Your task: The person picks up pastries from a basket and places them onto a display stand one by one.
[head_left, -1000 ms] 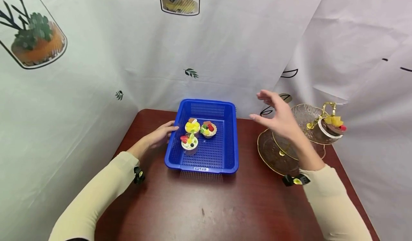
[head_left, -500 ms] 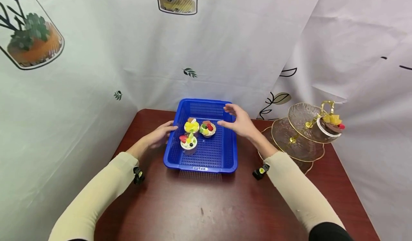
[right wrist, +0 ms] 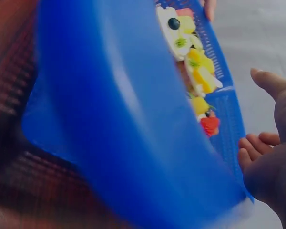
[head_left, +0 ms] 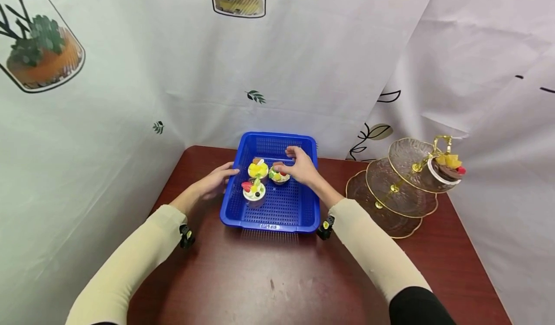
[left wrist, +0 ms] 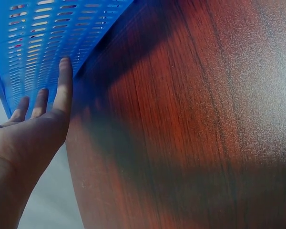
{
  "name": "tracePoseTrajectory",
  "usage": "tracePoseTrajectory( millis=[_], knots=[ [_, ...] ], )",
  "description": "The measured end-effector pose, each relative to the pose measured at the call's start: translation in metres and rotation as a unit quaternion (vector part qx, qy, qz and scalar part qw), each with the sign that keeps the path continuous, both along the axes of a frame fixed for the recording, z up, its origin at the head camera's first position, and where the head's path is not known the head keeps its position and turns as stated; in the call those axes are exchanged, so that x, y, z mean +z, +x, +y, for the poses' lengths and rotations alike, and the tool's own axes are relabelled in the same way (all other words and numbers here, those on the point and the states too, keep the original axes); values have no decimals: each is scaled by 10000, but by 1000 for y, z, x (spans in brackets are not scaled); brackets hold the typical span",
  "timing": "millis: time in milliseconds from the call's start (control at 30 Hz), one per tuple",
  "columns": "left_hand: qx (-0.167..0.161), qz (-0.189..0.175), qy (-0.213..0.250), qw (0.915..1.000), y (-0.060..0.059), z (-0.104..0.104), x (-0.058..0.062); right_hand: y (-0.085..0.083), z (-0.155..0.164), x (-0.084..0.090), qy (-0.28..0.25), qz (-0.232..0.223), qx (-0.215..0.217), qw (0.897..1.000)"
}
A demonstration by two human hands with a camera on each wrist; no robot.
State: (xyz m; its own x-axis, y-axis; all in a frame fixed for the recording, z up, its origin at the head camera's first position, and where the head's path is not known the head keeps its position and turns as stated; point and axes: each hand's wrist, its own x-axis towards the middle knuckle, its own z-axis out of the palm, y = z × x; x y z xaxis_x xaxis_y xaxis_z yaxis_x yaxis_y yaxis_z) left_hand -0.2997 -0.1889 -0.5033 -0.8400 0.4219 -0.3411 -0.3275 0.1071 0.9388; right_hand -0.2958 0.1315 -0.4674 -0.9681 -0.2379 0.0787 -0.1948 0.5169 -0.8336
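A blue plastic basket [head_left: 270,227] stands on the table and holds three small fruit-topped desserts. My left hand [head_left: 214,180] holds its left side, the fingers [left wrist: 64,90] along the slotted outer wall and a digit over the rim. My right hand [head_left: 302,168] reaches over the right part, thumb and fingers spread apart with nothing between them. Its thumb overlaps the fruit tart [head_left: 279,175] in the head view. Left of the tart is a yellow-topped dessert cup [head_left: 258,169]. In front stands a cream cup [head_left: 254,193] with strawberry and a dark berry.
A three-tier glass stand [head_left: 401,190] with gold rims stands at the right of the brown table [head_left: 260,277]. On its top tier a chocolate dessert cup [head_left: 446,169] with yellow fruit leans tilted. A printed white curtain [head_left: 303,74] hangs behind.
My right hand has moved left from in front of the tiered stand to over the basket, close to the fruit tart. The left hand and the basket have stayed in place.
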Motion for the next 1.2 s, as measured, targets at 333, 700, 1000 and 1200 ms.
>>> tracePoseTrajectory(
  millis=[333,700,1000,1200],
  knots=[
    [34,-50,37,10000,0,1,-1,-4,-12,-18,219,-274,-295,9989],
    [-10,34,36,10000,0,0,-3,-3,-17,-23,1108,-357,-313,9927],
    [44,37,-41,10000,2,0,-2,-3,-21,-26,1493,-291,-215,9881],
    [44,43,-50,10000,2,-1,-3,-3,-22,-28,1715,-173,-195,9848]
  ],
)
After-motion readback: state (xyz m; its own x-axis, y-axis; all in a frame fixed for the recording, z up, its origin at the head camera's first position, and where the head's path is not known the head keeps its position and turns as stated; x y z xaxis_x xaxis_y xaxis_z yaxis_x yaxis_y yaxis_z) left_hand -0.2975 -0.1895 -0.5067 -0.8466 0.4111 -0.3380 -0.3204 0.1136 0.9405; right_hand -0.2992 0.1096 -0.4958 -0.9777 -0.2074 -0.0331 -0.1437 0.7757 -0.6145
